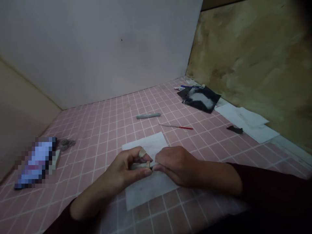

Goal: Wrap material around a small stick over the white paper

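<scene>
Pink surface with a white grid (97,121) spreads around the person's hands, running back to a pale wall (109,58) ahead of them and a mottled olive-brown wall (255,65) off to their right. From where I stand, both hands are together, low over a white sheet of paper (136,198) that sticks out beyond the knuckles and back toward the wrists. Thumb and fingers of the left hand (131,164) pinch a small tan piece (148,164), and one of those fingers wears a pale wrap (142,151). Closing in from the other side, the right hand (179,164) has its fingers bunched right against the piece; I can't make out whether it grips anything. Straight past the hands lies a grey bar (148,115), with a thin red-handled tool (185,128) nearer to them and a little rightward. Farther out beyond the right hand sits a black sheet (202,98) with a whitish patch, then some white papers (251,130) along the wall and a dark scrap (235,129) beside them. Well left of the left hand are a blurred-out bluish object (36,162) and a small greyish cluster (65,143). Dark sleeves (268,185) cover both forearms partway.
</scene>
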`<state>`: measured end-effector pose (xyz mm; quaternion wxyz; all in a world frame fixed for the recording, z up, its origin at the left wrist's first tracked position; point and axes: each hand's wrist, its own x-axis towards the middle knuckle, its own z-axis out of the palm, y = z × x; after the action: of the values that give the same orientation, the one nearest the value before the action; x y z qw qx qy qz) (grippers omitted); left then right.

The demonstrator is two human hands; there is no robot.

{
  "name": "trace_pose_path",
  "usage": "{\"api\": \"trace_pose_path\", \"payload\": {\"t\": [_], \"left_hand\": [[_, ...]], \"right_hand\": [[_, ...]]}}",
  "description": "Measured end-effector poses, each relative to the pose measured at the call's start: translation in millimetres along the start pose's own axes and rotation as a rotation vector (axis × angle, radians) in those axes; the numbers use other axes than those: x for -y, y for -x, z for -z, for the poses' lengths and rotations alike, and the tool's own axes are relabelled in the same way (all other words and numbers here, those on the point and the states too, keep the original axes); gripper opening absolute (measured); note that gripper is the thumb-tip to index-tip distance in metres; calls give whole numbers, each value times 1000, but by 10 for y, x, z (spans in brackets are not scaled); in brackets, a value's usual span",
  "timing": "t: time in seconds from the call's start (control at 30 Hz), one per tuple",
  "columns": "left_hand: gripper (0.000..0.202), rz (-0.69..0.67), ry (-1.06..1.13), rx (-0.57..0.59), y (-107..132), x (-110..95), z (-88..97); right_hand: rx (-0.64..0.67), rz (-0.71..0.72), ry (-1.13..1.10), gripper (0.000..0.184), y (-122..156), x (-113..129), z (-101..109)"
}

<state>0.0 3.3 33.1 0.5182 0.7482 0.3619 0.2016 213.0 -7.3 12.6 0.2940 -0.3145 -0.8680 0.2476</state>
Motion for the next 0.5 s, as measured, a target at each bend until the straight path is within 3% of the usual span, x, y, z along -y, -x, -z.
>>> {"api": "trace_pose_path", "payload": {"t": [0.13, 0.2, 0.27, 0.33, 0.4, 0.43, 0.5], "left_hand": [[8, -317, -491, -205, 20, 42, -92], [8, -366, -575, -245, 17, 57, -106], [9, -224, -441, -199, 5, 51, -77], [13, -53, -185, -74, -9, 34, -28], [15, 13, -1, 22, -16, 19, 4], [15, 5, 2, 22, -15, 16, 5], [12, -94, -181, -69, -8, 25, -24]], "right_hand": [[253, -395, -481, 42, -65, -38, 68], [312, -471, -579, 44, -77, -56, 75], [198, -363, -399, 40, -55, -53, 54], [60, -141, -117, 35, -17, -31, 21], [8, 12, 44, 33, 8, -8, 1], [6, 16, 50, 33, 8, -3, 2], [48, -114, -95, 34, -17, -11, 23]]}}
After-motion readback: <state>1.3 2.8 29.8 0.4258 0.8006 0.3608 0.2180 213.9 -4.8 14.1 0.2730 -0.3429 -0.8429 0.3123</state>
